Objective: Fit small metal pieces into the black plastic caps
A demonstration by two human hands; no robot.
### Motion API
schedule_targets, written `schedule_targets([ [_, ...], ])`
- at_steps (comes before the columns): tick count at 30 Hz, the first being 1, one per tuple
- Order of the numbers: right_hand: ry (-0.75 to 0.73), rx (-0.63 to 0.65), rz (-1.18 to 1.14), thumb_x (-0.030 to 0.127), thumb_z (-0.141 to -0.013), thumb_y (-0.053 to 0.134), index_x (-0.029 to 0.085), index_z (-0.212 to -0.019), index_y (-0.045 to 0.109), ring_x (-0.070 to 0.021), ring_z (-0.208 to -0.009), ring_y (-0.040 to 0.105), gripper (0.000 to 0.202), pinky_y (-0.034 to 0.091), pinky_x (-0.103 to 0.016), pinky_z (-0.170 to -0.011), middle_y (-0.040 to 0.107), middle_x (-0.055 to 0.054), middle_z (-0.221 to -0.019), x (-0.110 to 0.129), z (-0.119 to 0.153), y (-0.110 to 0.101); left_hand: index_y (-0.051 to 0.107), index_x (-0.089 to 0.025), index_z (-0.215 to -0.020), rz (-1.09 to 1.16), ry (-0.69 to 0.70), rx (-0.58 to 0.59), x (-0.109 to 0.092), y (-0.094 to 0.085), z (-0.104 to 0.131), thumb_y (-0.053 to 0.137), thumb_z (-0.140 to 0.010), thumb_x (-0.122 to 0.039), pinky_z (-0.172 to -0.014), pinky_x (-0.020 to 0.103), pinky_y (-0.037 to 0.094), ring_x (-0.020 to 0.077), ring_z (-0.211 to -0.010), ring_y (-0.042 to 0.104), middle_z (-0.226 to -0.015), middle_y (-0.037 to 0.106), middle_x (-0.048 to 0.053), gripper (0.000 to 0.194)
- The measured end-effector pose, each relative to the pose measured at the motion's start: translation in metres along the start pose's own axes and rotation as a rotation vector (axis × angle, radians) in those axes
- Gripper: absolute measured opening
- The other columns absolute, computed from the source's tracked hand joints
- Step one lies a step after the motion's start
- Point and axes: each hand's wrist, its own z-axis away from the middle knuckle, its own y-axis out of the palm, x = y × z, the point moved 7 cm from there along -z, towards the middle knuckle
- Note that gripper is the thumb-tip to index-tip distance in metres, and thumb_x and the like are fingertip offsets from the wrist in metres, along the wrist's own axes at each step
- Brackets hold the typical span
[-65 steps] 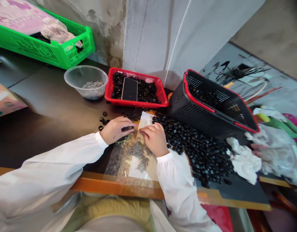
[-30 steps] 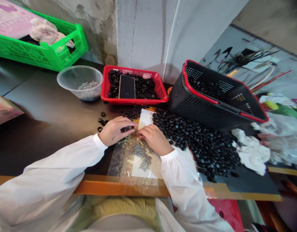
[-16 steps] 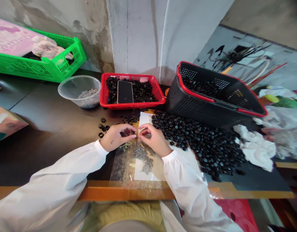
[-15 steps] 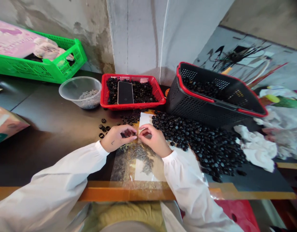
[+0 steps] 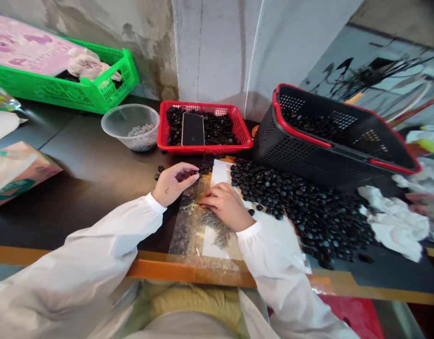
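Observation:
My left hand point(image 5: 172, 182) is closed in a pinch near small black pieces at the back of the work area; what it grips is too small to name. To its right and nearer me, my right hand point(image 5: 227, 203) reaches with bent, closed fingertips to the far end of a pile of small grey metal pieces point(image 5: 217, 228). Whatever those fingertips hold is hidden. The metal pieces lie on a white sheet point(image 5: 212, 247). A large heap of round black pieces point(image 5: 309, 214) spreads to the right of my right hand.
Behind my hands, a red basket point(image 5: 206, 149) holds black pieces and a phone point(image 5: 193, 129). A clear bowl point(image 5: 114, 129) of metal pieces stands left of it, a black basket point(image 5: 305, 157) right. Farther out are a green crate point(image 5: 79, 96), tissue box point(image 5: 26, 174) and crumpled tissue point(image 5: 397, 221).
My hands, which met at the fingertips, have parted. My right hand has come down to the metal pieces; my left stays up near the black pieces. The whole view has shifted slightly.

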Motion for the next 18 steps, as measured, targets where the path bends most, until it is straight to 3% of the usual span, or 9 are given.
schedule_targets([
  [7,0.032,-0.006,-0.006,0.026,-0.087,0.076,0.024,-0.087,0.076,-0.0202,-0.091,0.056,0.002,0.04,-0.035,-0.087,0.074,-0.001,-0.087,-0.0011,-0.0013,-0.003,0.078,-0.02,-0.107,0.052,0.037,0.077,-0.0034,0.0052,0.0042,0.075,-0.085,-0.041,-0.078,0.029,0.056,0.0178,-0.084,0.07,-0.099,0.078,0.007,0.031],
  [13,0.087,-0.045,-0.043,0.034,-0.085,0.077,0.029,-0.101,0.077,-0.0202,-0.092,0.059,0.017,0.04,-0.035,-0.087,0.077,0.0,-0.093,-0.0071,0.0016,-0.0039,0.077,-0.019,-0.108,0.063,0.049,0.067,-0.0028,0.0048,0.0051,0.079,-0.081,-0.043,-0.073,0.028,0.057,0.0178,-0.079,0.069,-0.093,0.077,0.007,0.037],
  [18,0.04,0.008,0.06,0.033,-0.088,0.075,0.029,-0.091,0.079,-0.0208,-0.089,0.055,0.006,0.039,-0.036,-0.086,0.075,0.0,-0.088,-0.0031,-0.0004,-0.0032,0.078,-0.018,-0.1,0.047,0.034,0.045,-0.0013,0.0039,0.0049,0.08,-0.078,-0.045,-0.065,0.026,0.053,0.0146,-0.068,0.064,-0.081,0.074,0.005,0.035],
])
